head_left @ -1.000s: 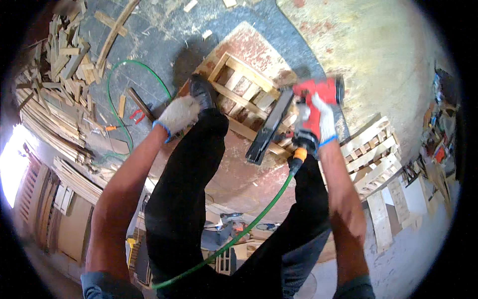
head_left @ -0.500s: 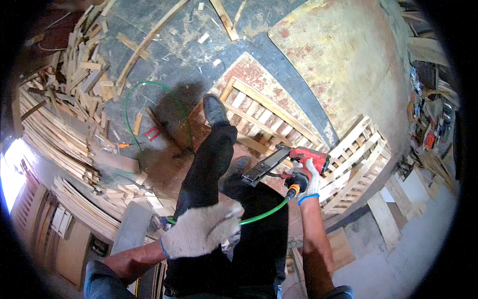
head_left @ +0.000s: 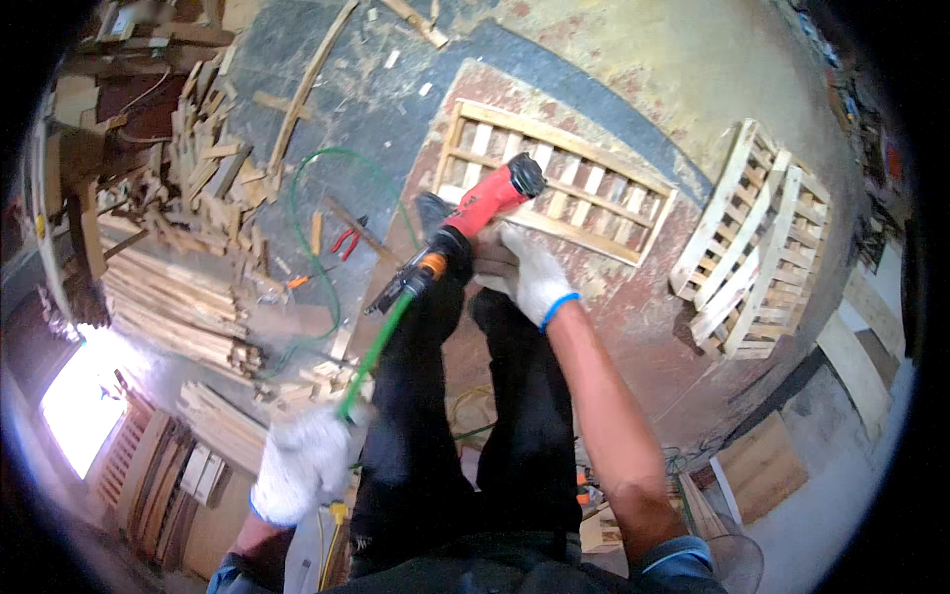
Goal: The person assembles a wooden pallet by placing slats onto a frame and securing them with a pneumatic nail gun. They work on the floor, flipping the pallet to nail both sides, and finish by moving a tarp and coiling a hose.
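A red and black nail gun [head_left: 487,198] is held up over my legs, its red end toward the far right. My gloved right hand [head_left: 534,272] is closed around it, with part of the grip hidden. From its orange fitting a green air hose [head_left: 381,342] runs down to my gloved left hand [head_left: 302,460]. That hand is closed on the hose, its fingertips slightly blurred. Beyond the nail gun, a slatted wooden frame [head_left: 584,150] lies flat on the floor, partly covered by the tool.
More slatted wooden frames [head_left: 762,247] lean together at the right. Wood strips are stacked [head_left: 173,302] at the left, with scrap pieces [head_left: 213,158] heaped behind. Red-handled pliers [head_left: 345,242] lie on the floor beside a loop of the green hose.
The nail gun has swung left and turned, its red end now pointing away. My left hand has moved left and closer to me, with the hose in it. The view has shifted too.
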`<action>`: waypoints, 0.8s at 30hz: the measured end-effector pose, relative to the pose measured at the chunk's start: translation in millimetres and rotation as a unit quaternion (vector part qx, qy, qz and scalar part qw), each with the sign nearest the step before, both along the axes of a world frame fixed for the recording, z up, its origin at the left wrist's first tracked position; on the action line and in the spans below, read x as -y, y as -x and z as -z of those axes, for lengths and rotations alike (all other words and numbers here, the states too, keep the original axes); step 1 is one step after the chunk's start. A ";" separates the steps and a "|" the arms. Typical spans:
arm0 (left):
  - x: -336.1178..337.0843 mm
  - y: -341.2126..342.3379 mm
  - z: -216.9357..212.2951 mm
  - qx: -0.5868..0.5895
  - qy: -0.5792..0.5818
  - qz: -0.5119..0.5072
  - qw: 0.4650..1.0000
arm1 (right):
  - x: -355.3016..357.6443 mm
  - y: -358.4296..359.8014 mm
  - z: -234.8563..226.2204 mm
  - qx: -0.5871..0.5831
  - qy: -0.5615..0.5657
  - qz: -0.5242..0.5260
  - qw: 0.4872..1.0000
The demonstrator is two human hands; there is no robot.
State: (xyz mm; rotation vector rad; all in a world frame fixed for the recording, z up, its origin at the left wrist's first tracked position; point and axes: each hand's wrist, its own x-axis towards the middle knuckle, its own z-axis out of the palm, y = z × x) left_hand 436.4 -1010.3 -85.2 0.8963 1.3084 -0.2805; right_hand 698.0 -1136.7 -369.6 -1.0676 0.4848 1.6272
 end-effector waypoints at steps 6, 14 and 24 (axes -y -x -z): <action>23.6 73.3 50.5 -0.167 -0.057 -0.011 0.984 | 113.2 5.2 32.8 0.078 0.195 -0.133 0.969; 49.5 199.1 182.7 -0.260 -0.097 0.053 0.959 | 211.0 -30.2 160.1 0.195 0.280 -0.382 0.859; 159.2 359.1 286.2 -0.299 -0.124 0.458 0.828 | 151.5 -85.0 304.3 0.514 0.193 -0.615 0.566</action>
